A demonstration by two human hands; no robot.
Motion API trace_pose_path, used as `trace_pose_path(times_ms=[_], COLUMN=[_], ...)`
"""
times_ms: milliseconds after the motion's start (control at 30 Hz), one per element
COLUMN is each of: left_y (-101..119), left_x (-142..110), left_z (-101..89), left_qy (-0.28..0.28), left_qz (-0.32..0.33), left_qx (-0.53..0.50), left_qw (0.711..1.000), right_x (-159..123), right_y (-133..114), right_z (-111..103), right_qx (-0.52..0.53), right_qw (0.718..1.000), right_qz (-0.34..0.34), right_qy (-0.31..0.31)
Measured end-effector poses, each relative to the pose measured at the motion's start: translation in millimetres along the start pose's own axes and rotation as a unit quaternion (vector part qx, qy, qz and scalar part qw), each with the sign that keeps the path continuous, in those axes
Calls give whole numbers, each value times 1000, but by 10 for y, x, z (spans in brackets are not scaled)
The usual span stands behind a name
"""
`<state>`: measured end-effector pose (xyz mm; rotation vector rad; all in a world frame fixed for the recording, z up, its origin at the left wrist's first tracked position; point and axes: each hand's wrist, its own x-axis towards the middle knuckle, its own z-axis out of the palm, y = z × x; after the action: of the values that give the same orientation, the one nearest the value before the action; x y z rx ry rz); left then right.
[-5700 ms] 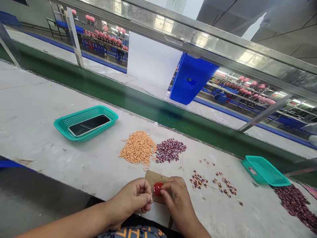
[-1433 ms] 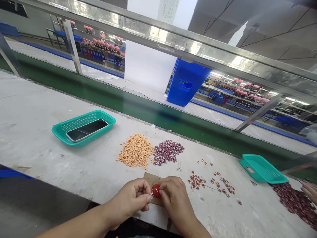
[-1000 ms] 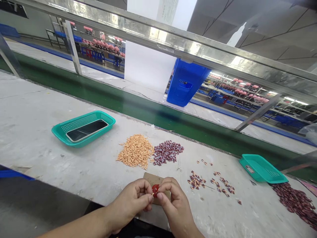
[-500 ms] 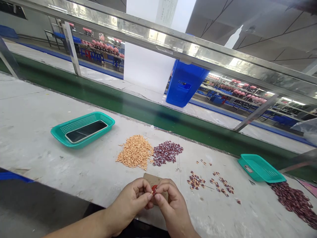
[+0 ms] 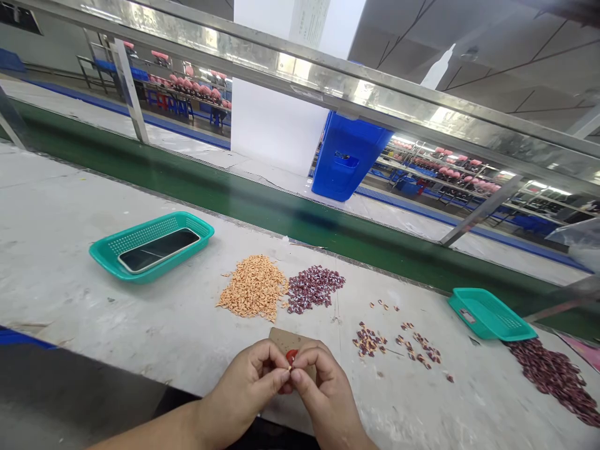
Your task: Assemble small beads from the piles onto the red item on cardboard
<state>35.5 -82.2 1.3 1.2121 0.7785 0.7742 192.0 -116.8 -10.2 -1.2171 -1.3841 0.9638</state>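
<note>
In the head view, the left hand (image 5: 255, 382) and right hand (image 5: 323, 389) are closed in fingertip pinches that meet above the desk (image 5: 178, 325); a small pale piece (image 5: 289, 369) is gripped between them, neither hand being nearer; its long axis cannot be told; a red object (image 5: 291, 355) is partly hidden behind the fingertips.

Glossy red piece (image 5: 291, 355), matt brown board (image 5: 284, 338), green plastic baskets (image 5: 162, 270), shiny metal beam (image 5: 262, 56)
</note>
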Motion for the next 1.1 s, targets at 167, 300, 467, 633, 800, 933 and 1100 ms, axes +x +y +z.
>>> trace_pose_path(times_ms=[167, 300, 467, 633, 800, 933, 1100], left_y=[84, 117, 149, 298, 390, 333, 217], left_x=[10, 80, 173, 231, 381, 506, 644], left_z=[-47, -118, -389, -634, -696, -663, -543], left_qy=[-10, -44, 4, 64, 58, -8, -54], left_qz=[77, 79, 76, 69, 93, 116, 127], left_qx=[186, 220, 184, 279, 449, 593, 641], left_qw=[980, 971, 980, 956, 887, 797, 755], right_x=[19, 66, 168, 333, 723, 987, 1079], right_y=[-142, -138, 150, 265, 249, 311, 338], right_z=[-25, -173, -850, -1170, -653, -403, -418], right_qx=[-60, -144, -468, -537, -551, -573, -595], right_qw=[997, 989, 883, 843, 830, 806, 781], right_qz=[-37, -40, -9, -6, -73, -107, -130], right_qy=[-25, -19, 36, 44, -52, -105, -138])
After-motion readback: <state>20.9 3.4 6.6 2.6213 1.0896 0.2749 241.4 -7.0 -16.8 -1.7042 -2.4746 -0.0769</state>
